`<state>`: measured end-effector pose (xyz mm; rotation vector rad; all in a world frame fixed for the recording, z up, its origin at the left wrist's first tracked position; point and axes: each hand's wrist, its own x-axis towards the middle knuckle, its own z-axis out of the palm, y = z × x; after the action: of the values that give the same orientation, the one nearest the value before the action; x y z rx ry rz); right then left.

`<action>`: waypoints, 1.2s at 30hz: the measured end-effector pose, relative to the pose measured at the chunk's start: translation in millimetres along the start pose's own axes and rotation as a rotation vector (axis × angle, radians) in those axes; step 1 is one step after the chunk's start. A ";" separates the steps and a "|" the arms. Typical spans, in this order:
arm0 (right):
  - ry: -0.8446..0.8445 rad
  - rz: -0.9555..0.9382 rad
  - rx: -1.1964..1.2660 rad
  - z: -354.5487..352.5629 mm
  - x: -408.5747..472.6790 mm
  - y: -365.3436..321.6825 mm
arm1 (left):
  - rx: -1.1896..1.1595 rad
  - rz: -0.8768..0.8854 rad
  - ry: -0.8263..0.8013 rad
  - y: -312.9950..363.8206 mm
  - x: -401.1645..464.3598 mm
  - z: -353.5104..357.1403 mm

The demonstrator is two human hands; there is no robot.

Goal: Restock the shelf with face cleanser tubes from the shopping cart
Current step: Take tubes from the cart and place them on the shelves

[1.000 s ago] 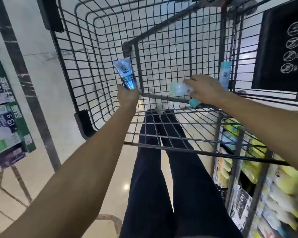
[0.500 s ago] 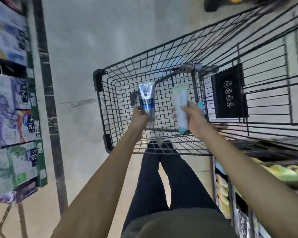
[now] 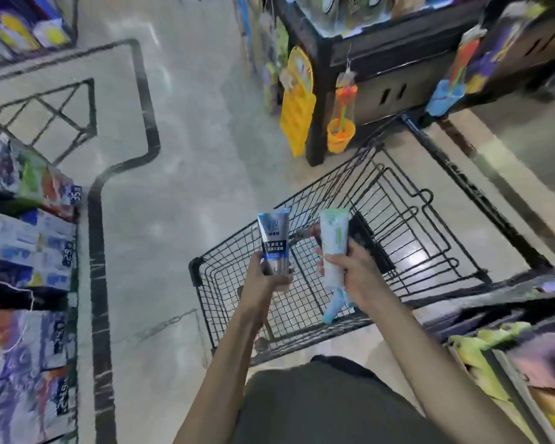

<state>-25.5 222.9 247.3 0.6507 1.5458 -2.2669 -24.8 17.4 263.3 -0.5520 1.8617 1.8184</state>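
My left hand grips a silver and dark blue cleanser tube, held upright above the black wire shopping cart. My right hand holds a white and pale green cleanser tube upright beside it. A light blue tube pokes out below my right hand; whether that hand holds it too is unclear. The cart basket below looks bare. The shelf at the right edge is blurred.
Stacked packaged goods line the left side. A dark display stand with hanging yellow and orange toys stands beyond the cart. Pale tiled floor with black lines lies between them.
Both hands have lifted the tubes up out of the cart. The view has pulled back and up, so the cart now sits lower and the aisle ahead shows.
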 end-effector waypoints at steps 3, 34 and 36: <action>0.064 -0.062 0.025 1.3 -28.7 -6.2 | 0.012 0.059 -0.100 11.2 -11.9 3.0; 1.063 -0.562 0.371 -63.1 -380.1 81.2 | 0.379 0.337 -1.007 -42.8 -229.0 180.9; 1.106 -0.557 0.378 -71.8 -402.1 87.9 | 0.406 0.348 -1.044 -54.8 -246.8 196.3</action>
<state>371.7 261.0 370.9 2.0625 1.8693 -2.8139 217.4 200.9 364.0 0.7779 1.4970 1.3790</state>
